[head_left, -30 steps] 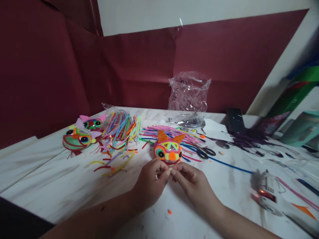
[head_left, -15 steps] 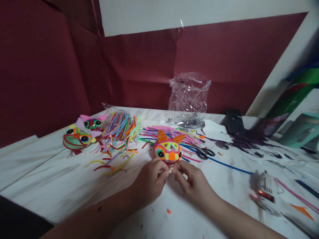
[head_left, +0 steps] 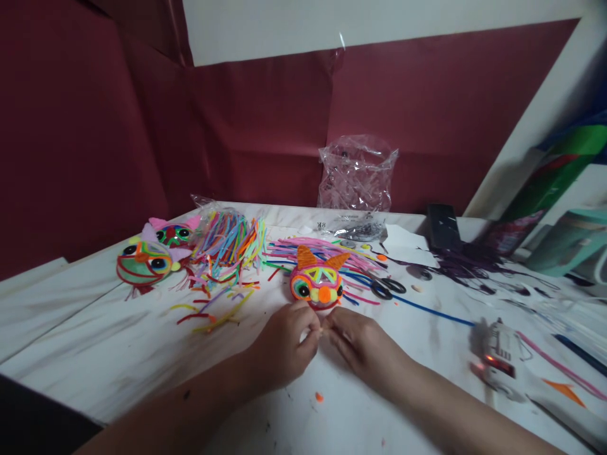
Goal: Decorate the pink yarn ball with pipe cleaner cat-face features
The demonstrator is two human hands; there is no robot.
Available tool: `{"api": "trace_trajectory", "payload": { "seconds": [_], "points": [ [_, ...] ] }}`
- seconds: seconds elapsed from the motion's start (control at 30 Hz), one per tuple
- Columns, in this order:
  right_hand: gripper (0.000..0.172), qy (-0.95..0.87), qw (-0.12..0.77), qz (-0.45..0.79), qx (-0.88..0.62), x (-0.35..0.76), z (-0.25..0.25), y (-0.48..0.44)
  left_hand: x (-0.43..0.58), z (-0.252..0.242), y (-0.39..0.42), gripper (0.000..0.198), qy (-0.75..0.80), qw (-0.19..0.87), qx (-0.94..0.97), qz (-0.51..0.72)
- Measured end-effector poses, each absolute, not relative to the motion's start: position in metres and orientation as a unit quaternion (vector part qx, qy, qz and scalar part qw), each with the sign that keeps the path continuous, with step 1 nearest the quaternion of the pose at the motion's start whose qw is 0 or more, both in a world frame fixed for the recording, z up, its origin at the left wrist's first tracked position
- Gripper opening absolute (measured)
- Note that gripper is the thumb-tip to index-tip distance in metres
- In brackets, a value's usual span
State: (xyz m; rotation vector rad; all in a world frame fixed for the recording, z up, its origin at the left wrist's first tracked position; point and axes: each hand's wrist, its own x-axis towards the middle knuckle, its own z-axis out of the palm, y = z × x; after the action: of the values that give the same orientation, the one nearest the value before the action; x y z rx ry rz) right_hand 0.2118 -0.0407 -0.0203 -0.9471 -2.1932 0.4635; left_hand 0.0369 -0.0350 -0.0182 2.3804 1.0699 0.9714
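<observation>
Close together | left hand [head_left: 288,341] | right hand [head_left: 367,341] | fingers [head_left: 309,344] pinching tiny pale piece [head_left: 321,330]

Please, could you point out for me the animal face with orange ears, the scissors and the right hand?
Animal face with orange ears [head_left: 320,278]: head view, just above its nose.
Scissors [head_left: 389,289]: head view, on the black handles.
Right hand [head_left: 367,341]: head view, on its back.
</observation>
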Motion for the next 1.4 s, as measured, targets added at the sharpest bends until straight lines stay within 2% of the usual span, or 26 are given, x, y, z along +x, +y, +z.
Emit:
{"api": "trace_trajectory", "payload": {
  "seconds": [0.13,0.23,0.5,0.57,0.63,0.73,0.83,1.03,1.17,1.27,1.4],
  "points": [
    [0.022,-0.718,0.411,0.398,-0.396,0.205,-0.018,-0.042,0.039,-0.013,-0.038,0.016,0.415,0.242,0.771,0.419],
    [0.03,-0.664,0.45,0.435,-0.41,0.201,-0.022,-0.043,0.042,-0.015,-0.039,0.016,0.42,0.259,0.752,0.437],
    [0.031,-0.715,0.422,0.319,-0.457,0.207,-0.026,-0.038,0.039,-0.023,-0.034,0.01,0.42,0.239,0.788,0.381],
    [0.03,-0.717,0.421,0.303,-0.465,0.21,-0.025,-0.035,0.038,-0.023,-0.032,0.018,0.417,0.236,0.795,0.373],
    [0.03,-0.714,0.428,0.297,-0.468,0.212,-0.024,-0.034,0.035,-0.019,-0.03,0.026,0.426,0.253,0.769,0.404],
    [0.031,-0.702,0.441,0.3,-0.47,0.214,-0.022,-0.031,0.028,-0.006,-0.027,0.016,0.439,0.284,0.677,0.518],
    [0.032,-0.692,0.445,0.314,-0.473,0.214,-0.02,-0.03,0.021,0.007,-0.023,0.019,0.452,0.279,0.625,0.573],
    [0.029,-0.725,0.436,0.279,-0.455,0.209,-0.021,-0.038,0.031,-0.005,-0.026,0.01,0.378,0.187,0.797,0.432],
    [0.023,-0.773,0.44,0.183,-0.419,0.206,-0.026,-0.048,0.042,-0.02,-0.034,0.019,0.384,0.179,0.799,0.427],
    [0.017,-0.782,0.465,0.126,-0.396,0.207,-0.031,-0.05,0.044,-0.022,-0.037,0.016,0.392,0.223,0.779,0.436],
    [0.018,-0.765,0.463,0.147,-0.424,0.213,-0.032,-0.043,0.039,-0.018,-0.034,0.014,0.414,0.329,0.729,0.435]
  ]
}}
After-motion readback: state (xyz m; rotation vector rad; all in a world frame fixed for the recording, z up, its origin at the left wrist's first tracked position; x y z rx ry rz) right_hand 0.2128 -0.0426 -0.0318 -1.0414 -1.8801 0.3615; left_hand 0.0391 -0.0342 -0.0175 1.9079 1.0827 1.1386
